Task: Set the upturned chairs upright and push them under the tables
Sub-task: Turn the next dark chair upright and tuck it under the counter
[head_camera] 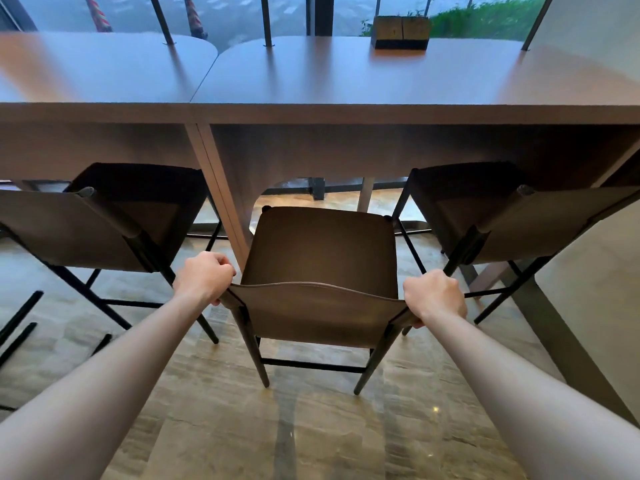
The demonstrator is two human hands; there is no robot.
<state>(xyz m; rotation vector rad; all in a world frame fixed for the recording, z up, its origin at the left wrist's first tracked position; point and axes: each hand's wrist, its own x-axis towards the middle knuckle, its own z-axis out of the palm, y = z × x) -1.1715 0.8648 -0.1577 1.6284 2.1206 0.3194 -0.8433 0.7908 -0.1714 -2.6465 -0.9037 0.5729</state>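
Note:
A brown chair (322, 251) stands upright on its legs on the floor in front of the long wooden table (346, 112), its seat front just at the table's edge. My left hand (204, 276) grips the left top corner of its backrest. My right hand (434, 296) grips the right top corner. To the left a second brown chair (104, 233) stands with its seat partly under the table, and a third chair (512, 223) does the same on the right.
A table leg panel (221, 188) comes down just left of the middle chair. A wooden box (401, 32) sits on the tabletop by the window. Black chair legs (20, 323) show at the far left. Polished stone floor (311, 427) lies behind the chair.

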